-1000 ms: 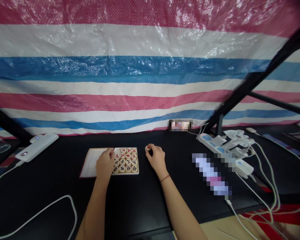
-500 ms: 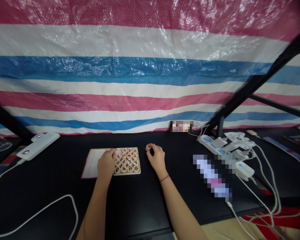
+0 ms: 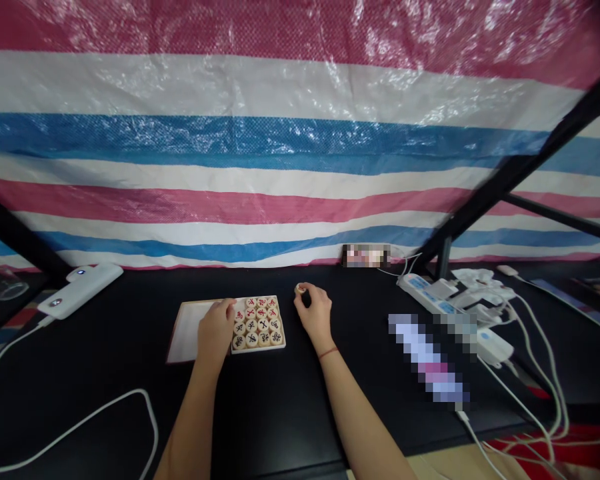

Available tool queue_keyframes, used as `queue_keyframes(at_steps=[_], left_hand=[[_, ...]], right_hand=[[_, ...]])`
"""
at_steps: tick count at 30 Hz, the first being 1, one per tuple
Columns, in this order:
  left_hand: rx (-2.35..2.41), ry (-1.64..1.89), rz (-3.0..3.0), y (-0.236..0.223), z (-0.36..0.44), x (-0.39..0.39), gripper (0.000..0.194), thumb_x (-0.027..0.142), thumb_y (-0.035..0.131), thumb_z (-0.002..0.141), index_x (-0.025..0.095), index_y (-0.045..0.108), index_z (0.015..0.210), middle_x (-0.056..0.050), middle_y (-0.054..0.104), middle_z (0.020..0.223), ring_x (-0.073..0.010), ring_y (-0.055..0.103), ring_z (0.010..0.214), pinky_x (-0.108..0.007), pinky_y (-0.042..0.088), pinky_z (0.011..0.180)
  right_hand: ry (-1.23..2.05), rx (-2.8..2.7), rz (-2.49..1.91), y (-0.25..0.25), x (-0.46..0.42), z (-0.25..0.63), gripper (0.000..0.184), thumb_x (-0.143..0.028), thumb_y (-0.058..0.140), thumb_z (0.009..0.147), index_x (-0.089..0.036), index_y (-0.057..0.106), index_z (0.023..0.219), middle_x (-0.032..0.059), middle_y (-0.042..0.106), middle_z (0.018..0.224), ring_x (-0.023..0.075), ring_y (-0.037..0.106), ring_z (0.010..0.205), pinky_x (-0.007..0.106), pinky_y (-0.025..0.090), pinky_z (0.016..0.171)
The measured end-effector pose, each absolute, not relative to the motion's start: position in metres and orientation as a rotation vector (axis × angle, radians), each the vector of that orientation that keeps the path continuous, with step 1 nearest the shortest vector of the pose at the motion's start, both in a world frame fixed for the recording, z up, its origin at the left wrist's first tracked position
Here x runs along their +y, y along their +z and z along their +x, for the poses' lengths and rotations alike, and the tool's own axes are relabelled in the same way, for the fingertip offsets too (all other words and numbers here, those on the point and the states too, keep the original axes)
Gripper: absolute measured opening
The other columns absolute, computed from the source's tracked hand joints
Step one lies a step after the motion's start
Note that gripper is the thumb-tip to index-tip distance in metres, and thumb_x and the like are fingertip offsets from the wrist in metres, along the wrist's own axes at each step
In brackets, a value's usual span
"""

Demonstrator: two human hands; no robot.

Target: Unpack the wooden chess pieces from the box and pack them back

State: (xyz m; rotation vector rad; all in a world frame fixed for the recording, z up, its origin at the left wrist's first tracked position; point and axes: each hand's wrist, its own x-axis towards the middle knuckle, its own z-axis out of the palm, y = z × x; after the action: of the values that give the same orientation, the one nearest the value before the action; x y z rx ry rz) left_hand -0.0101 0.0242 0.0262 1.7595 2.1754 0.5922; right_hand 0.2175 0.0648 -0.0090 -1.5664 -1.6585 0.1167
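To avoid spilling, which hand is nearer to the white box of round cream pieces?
Left. The left hand is at the left edge of the white box; the right hand is apart, to its right.

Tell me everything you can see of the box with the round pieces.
The box is shallow, white-walled and open, lying flat on the black table. Round, pale pieces fill it in rows, red-marked ones farther away, black-marked nearer; its far left corner shows no piece. The left hand covers part of its left edge; contact is unclear. Its material can't be told.
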Motion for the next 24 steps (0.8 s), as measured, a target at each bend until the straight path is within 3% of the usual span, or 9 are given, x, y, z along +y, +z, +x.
queue_keyframes(at_steps=[6,18,24], left_hand=[[2.165,0.595,1.760,0.026,-0.010,0.024,0.030,0.023,0.041,0.094,0.022,0.066,0.110,-0.007,0.068,0.114,-0.0225,0.064,0.101,-0.031,0.047,0.085],[2.131,0.637,1.783,0.023,-0.012,0.025,0.030,0.022,0.040,0.093,0.022,0.065,0.109,-0.007,0.067,0.113,-0.0212,0.063,0.101,-0.031,0.047,0.087],[2.135,0.673,1.789,0.021,-0.012,0.024,0.031,0.023,0.039,0.093,0.023,0.066,0.108,-0.006,0.068,0.112,-0.0207,0.063,0.100,-0.032,0.047,0.089]], right_hand=[[0.100,-1.763,-1.704,-0.010,0.083,0.210,0.012,-0.019,0.052,0.082,-0.022,0.059,0.090,0.0037,0.068,0.087,0.0223,0.056,0.093,0.031,0.032,0.079],[0.157,-1.776,-1.720,-0.010,0.083,0.212,0.011,-0.021,0.054,0.083,-0.023,0.059,0.092,0.0018,0.068,0.088,0.0223,0.055,0.098,0.034,0.031,0.084],[0.075,-1.692,-1.622,-0.005,0.075,0.211,0.023,-0.028,0.056,0.082,-0.022,0.060,0.104,0.0065,0.067,0.109,0.0267,0.048,0.112,0.039,0.032,0.092]])
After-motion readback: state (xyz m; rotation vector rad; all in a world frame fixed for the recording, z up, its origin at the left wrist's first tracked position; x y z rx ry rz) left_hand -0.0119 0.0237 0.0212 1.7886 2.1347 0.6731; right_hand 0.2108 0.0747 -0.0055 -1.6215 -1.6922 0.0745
